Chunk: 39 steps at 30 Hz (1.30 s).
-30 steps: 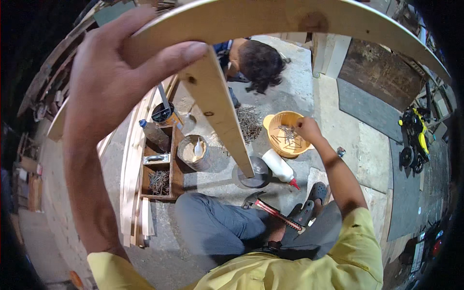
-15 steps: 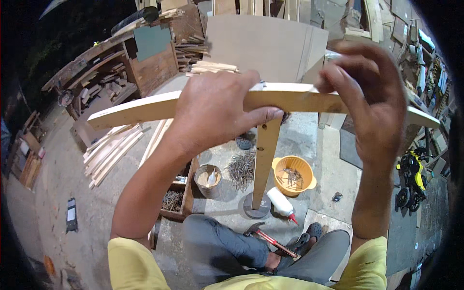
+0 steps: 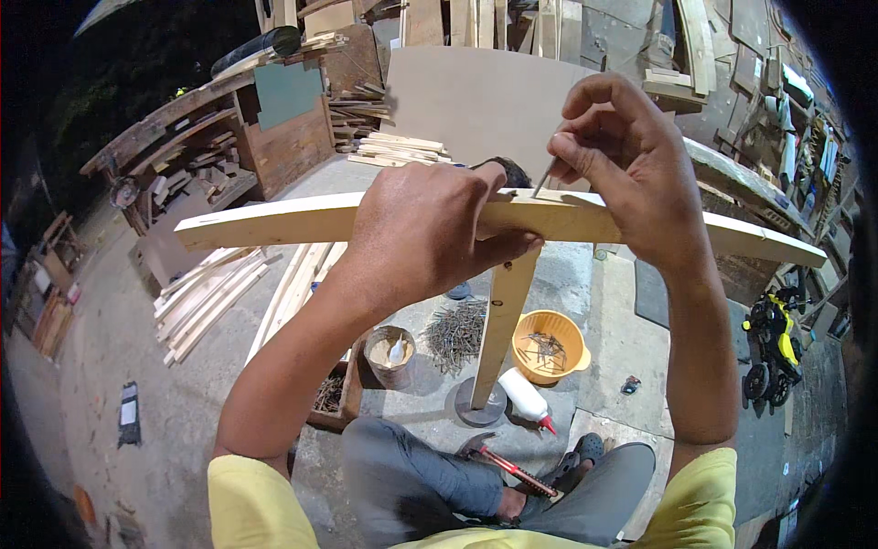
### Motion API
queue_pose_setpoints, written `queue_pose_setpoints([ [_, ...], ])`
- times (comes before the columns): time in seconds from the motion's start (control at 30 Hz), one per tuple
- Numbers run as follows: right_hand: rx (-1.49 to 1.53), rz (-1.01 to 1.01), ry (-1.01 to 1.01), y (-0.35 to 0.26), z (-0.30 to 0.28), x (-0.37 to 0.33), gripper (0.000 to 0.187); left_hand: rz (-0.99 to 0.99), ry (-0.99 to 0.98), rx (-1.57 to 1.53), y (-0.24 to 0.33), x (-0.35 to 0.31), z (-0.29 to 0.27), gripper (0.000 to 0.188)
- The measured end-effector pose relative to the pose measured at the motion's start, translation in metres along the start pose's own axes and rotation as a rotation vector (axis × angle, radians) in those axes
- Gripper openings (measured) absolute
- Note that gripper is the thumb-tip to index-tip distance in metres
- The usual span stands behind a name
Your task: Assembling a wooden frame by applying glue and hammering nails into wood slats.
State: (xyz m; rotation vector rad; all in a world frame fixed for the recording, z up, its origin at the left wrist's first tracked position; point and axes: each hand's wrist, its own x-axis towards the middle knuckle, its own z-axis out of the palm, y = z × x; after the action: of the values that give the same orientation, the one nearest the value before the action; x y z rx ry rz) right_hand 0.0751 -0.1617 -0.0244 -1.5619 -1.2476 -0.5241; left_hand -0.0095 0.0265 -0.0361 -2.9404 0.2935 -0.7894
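Note:
A long wooden strip (image 3: 283,222) lies crosswise before me, meeting the top of an upright wooden piece (image 3: 498,325) in a T shape. The upright's foot rests on a round dark disc (image 3: 480,405) on the floor. My left hand (image 3: 430,224) is closed around the strip just left of the joint, thumb along its near face. In my right hand (image 3: 631,174) a nail (image 3: 545,176) is pinched between thumb and fingers. It leans, with its lower end at the strip's top edge above the joint.
Near my feet lie a hammer (image 3: 512,467) and a white glue bottle (image 3: 525,395). A yellow basin (image 3: 551,346) holds nails, with a nail pile (image 3: 455,336) beside it. A can (image 3: 390,357) and wooden box (image 3: 347,393) stand left; wooden strips (image 3: 215,297) lie farther left.
My right hand has moved left and brought the nail onto the strip's top edge. The strip appears slightly lower in view, still in my left hand.

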Motion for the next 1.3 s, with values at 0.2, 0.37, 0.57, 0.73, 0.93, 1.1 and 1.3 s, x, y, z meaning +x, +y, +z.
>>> queue_pose_setpoints([
  [0.2,-0.242,-0.225,-0.112,0.000,0.001,0.007,0.016,-0.008,0.035,-0.059,-0.002,0.003,0.001,0.053],
  [0.37,-0.034,0.006,-0.235,0.004,-0.004,0.025,0.014,-0.148,-0.049,-0.023,0.001,0.006,0.002,0.057],
  [0.57,-0.042,0.120,-0.269,0.001,-0.003,0.031,0.020,-0.036,0.024,0.000,-0.002,0.002,0.000,0.051],
  [0.73,0.010,-0.061,0.177,-0.002,-0.007,-0.002,0.030,0.020,0.095,-0.012,-0.007,0.003,0.007,0.058],
  [0.93,0.225,0.764,-0.334,0.082,0.053,-0.217,0.021,0.002,0.109,0.010,-0.012,0.006,0.014,0.070],
  [1.1,-0.365,0.796,-1.363,0.182,0.150,-0.466,0.069,-0.006,0.127,-0.002,-0.012,0.009,0.018,0.067],
  [1.3,0.079,1.184,-1.046,0.193,0.178,-0.549,0.041,-0.014,0.018,-0.098,-0.015,0.015,0.014,0.061],
])
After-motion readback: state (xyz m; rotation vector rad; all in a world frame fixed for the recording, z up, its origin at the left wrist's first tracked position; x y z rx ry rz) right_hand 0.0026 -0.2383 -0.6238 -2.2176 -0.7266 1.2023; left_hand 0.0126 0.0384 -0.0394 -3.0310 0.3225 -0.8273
